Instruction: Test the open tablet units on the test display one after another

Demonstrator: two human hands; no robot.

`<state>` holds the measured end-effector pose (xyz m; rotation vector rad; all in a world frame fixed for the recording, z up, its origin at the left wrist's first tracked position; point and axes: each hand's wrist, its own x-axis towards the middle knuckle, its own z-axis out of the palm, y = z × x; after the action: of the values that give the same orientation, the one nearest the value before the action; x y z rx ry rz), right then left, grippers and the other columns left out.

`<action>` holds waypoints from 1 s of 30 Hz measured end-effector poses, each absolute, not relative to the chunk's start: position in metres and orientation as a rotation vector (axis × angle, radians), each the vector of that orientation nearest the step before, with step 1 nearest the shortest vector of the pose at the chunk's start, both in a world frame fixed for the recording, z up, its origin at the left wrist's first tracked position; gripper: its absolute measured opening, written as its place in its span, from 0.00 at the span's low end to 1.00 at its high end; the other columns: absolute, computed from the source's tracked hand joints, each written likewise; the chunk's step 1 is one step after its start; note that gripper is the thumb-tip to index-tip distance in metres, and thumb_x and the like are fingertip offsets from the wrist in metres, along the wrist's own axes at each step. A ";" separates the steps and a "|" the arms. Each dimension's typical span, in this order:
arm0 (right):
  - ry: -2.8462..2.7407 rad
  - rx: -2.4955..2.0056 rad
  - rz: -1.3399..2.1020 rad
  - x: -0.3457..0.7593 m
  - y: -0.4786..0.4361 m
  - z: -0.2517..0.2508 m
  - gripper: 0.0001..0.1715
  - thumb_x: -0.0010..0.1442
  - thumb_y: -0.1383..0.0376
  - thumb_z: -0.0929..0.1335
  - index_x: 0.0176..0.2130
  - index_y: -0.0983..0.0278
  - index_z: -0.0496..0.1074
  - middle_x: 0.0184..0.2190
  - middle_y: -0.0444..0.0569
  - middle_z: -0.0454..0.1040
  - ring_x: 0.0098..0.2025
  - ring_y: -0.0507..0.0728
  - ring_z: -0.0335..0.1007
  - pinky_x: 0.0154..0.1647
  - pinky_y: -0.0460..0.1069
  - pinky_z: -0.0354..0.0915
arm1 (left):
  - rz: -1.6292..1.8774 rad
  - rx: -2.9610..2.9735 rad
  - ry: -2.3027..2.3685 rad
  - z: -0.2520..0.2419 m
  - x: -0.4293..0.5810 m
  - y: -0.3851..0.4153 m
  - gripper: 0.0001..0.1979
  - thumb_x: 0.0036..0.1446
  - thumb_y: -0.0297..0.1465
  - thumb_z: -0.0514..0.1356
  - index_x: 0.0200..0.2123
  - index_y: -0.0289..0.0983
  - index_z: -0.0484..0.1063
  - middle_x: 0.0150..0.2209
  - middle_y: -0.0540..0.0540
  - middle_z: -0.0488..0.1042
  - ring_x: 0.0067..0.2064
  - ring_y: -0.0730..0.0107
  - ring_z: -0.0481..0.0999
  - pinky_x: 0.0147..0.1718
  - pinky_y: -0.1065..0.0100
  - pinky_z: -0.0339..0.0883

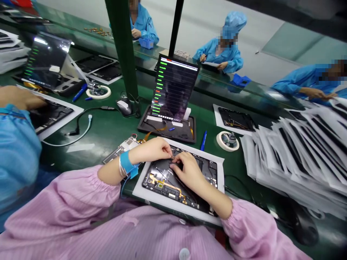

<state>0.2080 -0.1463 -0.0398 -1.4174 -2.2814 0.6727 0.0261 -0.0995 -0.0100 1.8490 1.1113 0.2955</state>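
- Well to the left of both hands, a co-worker's hand (21,96) is placed over a second dark shell (58,113)
- Just beyond the left wrist, a circuit board (127,145) is set on the green table (114,124)
- A blue band (126,162) is worn at the wrist of the left hand (159,148), whose fingers are curled in; whether anything is gripped cannot be told
- Beneath both hands, the black device shell (151,175), fitted with orange ribbon cable (173,187), is laid on a white sheet (221,177)
- Beyond the hands, a lit screen (175,90) is propped up, leaning back
- The right hand (188,167) is bent toward the left fingertips, thumb and forefinger brought near each other; its hold cannot be made out
- Beyond and right of the right hand, a blue pen (203,141) and a tape roll (219,141) are placed
- Farther right of that hand, sheeted panels (295,151) are stacked
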 end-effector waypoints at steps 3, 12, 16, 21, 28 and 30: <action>-2.245 -1.383 0.742 0.211 -0.143 -0.050 0.05 0.54 0.70 0.69 0.30 0.62 0.67 0.30 0.44 0.68 0.36 0.56 0.63 0.41 0.52 0.58 | 0.245 1.846 1.155 -0.016 0.028 -0.101 0.11 0.45 0.27 0.56 0.31 0.33 0.78 0.28 0.47 0.78 0.29 0.71 0.73 0.28 0.73 0.62; -2.218 -1.342 0.768 0.216 -0.144 -0.048 0.04 0.57 0.67 0.67 0.30 0.62 0.67 0.29 0.44 0.68 0.36 0.56 0.63 0.40 0.52 0.57 | 0.165 1.878 1.193 -0.019 0.033 -0.106 0.11 0.42 0.29 0.56 0.28 0.35 0.77 0.25 0.48 0.77 0.26 0.72 0.71 0.25 0.73 0.59; -2.218 -1.344 0.760 0.216 -0.144 -0.049 0.04 0.57 0.67 0.66 0.29 0.62 0.67 0.29 0.44 0.68 0.36 0.56 0.63 0.40 0.51 0.57 | 0.150 1.897 1.181 -0.019 0.034 -0.106 0.11 0.41 0.30 0.56 0.28 0.35 0.77 0.26 0.49 0.76 0.26 0.72 0.70 0.25 0.73 0.58; -2.219 -1.344 0.763 0.216 -0.144 -0.048 0.04 0.57 0.67 0.66 0.29 0.62 0.66 0.29 0.44 0.68 0.36 0.56 0.63 0.40 0.51 0.57 | 0.153 1.888 1.167 -0.017 0.033 -0.108 0.12 0.42 0.29 0.56 0.29 0.35 0.77 0.25 0.49 0.75 0.25 0.74 0.68 0.24 0.74 0.57; -2.229 -1.363 0.730 0.215 -0.144 -0.048 0.04 0.55 0.69 0.66 0.29 0.61 0.66 0.29 0.44 0.68 0.36 0.56 0.63 0.39 0.51 0.57 | 0.168 1.941 1.191 -0.015 0.035 -0.111 0.10 0.44 0.33 0.58 0.27 0.36 0.77 0.25 0.48 0.76 0.26 0.72 0.69 0.26 0.73 0.58; -2.225 -1.353 0.733 0.215 -0.144 -0.049 0.04 0.55 0.69 0.66 0.29 0.61 0.66 0.29 0.44 0.68 0.36 0.56 0.63 0.39 0.51 0.57 | 0.182 1.955 1.219 -0.016 0.037 -0.112 0.10 0.45 0.35 0.59 0.26 0.36 0.77 0.25 0.47 0.76 0.26 0.71 0.69 0.27 0.72 0.58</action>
<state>0.2155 -0.1437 -0.0486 -1.3527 -2.2254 0.7332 0.0366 -0.1115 -0.0160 1.9552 1.2188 0.1818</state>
